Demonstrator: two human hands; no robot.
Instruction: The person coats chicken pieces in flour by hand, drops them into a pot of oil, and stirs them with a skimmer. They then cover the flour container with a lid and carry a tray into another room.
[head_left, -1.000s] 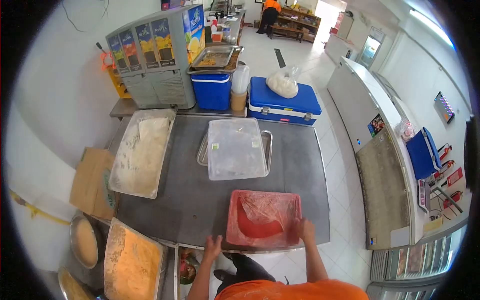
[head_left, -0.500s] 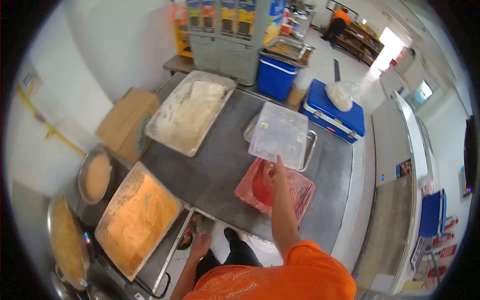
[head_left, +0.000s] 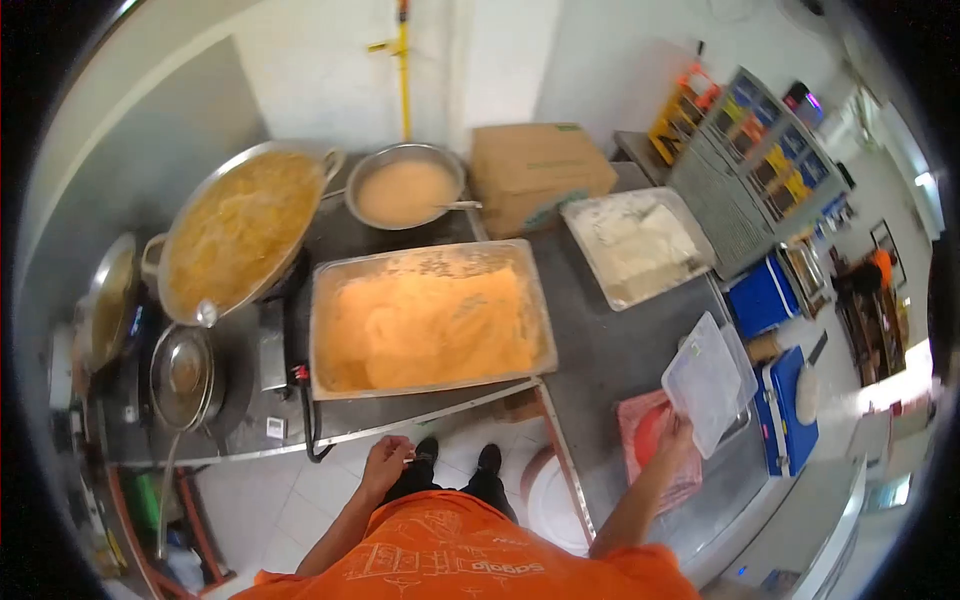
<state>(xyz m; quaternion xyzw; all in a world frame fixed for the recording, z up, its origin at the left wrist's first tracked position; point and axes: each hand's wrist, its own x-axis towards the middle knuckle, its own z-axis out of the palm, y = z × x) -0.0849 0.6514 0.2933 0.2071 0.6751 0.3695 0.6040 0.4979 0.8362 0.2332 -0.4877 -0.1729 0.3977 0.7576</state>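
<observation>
My right hand (head_left: 676, 440) is at the lower left edge of a translucent plastic lid (head_left: 705, 385), its fingers closed on that edge. Beneath the hand stands a red plastic tub (head_left: 676, 488) with a round red item (head_left: 651, 432) in it, partly covered by my fingers. My left hand (head_left: 388, 464) hangs in front of my body, its fingers curled together and nothing visible in them. Between the two hands, farther back, a metal tray (head_left: 545, 345) holds orange powder (head_left: 440, 325).
A large pan (head_left: 240, 230) of bubbling food stands at left, near a strainer (head_left: 183, 375). Behind the tray are a bowl of batter (head_left: 405, 188) and a cardboard box (head_left: 540, 175). A flour tray (head_left: 640, 245) and blue cooler (head_left: 787, 410) are at right.
My view has swung left, bringing the stove pans into sight. The lid now looks tilted up at my right hand. My left hand stays low in front of me.
</observation>
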